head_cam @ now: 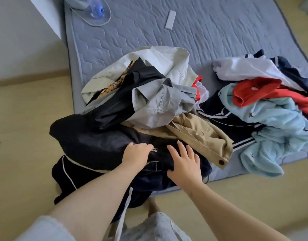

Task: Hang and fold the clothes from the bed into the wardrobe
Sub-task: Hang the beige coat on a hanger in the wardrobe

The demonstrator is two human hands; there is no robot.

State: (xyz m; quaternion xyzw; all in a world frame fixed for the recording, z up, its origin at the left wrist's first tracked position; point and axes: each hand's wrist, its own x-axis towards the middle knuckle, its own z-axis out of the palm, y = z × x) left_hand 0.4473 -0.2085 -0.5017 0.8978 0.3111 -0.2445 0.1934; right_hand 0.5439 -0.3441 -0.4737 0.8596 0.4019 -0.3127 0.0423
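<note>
Reading from left to right, we find a clear water bottle (96, 7) and a white cable (97, 24) at the far corner of the grey quilted bed (210, 37). Nearer us, a dark garment with white piping (66, 174) spills over the bed's edge toward the floor (28, 119). Above it lies a black garment (90, 141), into which the left hand (137, 154) digs, its grip narrow and its fingers curled into the black cloth. Just beside it the right hand (184, 164) lies flat on dark cloth, its grip wide, fingers spread and straight, pressing rather than holding. Whether both hands touch one garment we cannot tell.

Behind the hands rises the central heap: a cream jacket (155, 61) at the back, a grey shirt (156, 105) on top, and a khaki garment (198, 136) with a dark button at the front right. A white box-shaped object (170, 20) lies apart, higher on the bed. Farther right, a second heap holds a white and navy garment (245, 66), a red garment (254, 91) and a light blue fleece (280, 129).

We judge the task to be near its start. Every garment in view is crumpled on the bed, none is folded, no hanger shows, and the wardrobe is out of view. The step in hand appears to be drawing a dark piece from the near heap, with the sorting, folding and hanging all left to do.
</note>
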